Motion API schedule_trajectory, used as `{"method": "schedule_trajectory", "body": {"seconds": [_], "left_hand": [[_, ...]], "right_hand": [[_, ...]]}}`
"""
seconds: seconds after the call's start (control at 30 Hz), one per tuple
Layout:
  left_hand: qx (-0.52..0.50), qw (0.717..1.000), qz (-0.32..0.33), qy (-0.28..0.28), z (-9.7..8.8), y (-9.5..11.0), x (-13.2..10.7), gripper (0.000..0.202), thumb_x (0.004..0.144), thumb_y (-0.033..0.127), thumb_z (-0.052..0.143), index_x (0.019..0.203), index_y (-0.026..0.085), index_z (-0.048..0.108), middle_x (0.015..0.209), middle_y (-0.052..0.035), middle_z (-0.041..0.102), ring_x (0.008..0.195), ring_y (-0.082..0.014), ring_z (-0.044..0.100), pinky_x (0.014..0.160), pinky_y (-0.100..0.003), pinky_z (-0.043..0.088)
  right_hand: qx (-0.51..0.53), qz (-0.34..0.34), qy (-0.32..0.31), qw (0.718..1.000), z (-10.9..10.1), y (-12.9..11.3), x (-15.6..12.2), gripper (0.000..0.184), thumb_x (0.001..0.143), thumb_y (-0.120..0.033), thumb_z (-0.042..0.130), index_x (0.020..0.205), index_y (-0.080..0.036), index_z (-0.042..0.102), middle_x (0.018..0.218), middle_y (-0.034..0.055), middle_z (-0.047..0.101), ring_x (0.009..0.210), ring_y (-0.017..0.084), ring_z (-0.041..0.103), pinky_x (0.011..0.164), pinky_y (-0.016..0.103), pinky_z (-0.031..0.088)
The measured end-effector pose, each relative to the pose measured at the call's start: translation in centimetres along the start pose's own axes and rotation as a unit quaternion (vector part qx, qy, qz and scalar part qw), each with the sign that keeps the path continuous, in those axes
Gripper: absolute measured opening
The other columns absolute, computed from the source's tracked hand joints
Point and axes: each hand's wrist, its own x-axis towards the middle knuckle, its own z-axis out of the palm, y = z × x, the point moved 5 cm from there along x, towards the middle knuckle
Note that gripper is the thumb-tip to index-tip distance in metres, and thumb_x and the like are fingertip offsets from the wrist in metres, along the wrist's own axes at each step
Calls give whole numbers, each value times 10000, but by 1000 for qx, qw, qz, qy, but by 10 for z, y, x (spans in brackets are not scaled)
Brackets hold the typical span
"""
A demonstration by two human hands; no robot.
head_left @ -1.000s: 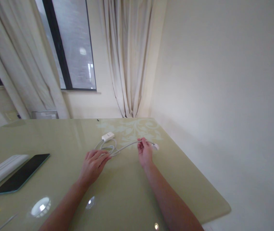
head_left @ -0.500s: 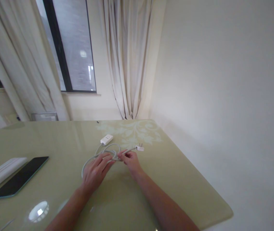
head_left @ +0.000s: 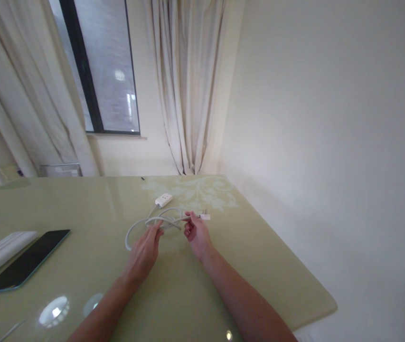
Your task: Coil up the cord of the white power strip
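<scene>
A white extension cord lies in loose loops on the greenish tabletop. Its socket block rests behind the loops, and its plug points to the right with the prongs up. My right hand pinches the cord just left of the plug, between thumb and fingertips. With its fingertips closed on the looped cord, my left hand is to the left of the right one. The fingers of the left hand partly hide the strands beneath them.
On the left lie a dark flat tablet-like slab and a long white bar. A small dark object is near the far edge. The table's right edge runs alongside a pale wall. Curtains and a window stand behind.
My right hand has shifted up along the cord toward the plug. The left fingers have drawn together on the loops, and the socket block has moved slightly right and away.
</scene>
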Motion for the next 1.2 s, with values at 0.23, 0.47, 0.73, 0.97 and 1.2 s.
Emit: {"method": "schedule_trajectory", "body": {"seconds": [0.23,0.47,0.73,0.97,1.2], "left_hand": [[-65,995,-69,-28,5,5,-6,432,1051,414,458,1404,176,531,991,-63,754,635,-170,691,650,-303,568],[-72,994,-65,-51,-2,8,-6,402,1039,462,474,1362,235,551,992,-60,783,837,-243,770,716,-327,574],[-90,986,-138,1,-16,6,2,484,1003,505,515,1342,164,577,748,30,659,532,-142,592,562,-260,468],[-127,983,-133,-9,-7,2,-4,575,998,491,537,1455,146,491,683,71,555,554,-135,567,560,-245,452],[-78,991,-99,-46,-9,7,-2,595,1010,477,507,1515,171,431,720,44,650,523,-146,602,550,-257,479]], "right_hand": [[-64,-83,-27,994,3,-11,-7,361,796,-553,814,859,-204,744,912,49,751,692,120,619,597,224,489],[-252,-55,-138,956,21,15,-22,412,797,-615,781,801,-203,761,823,21,708,708,145,593,604,240,445],[-82,-10,-36,996,5,-7,-7,493,665,-487,894,1061,-229,754,993,45,777,716,114,646,616,208,468],[-149,-66,68,984,-4,-2,-9,507,633,-356,903,1091,-216,735,839,0,702,698,145,666,612,247,532],[-203,-97,-19,974,7,-7,-13,363,748,-415,836,1025,-185,790,865,53,776,770,178,699,751,302,556]]}}
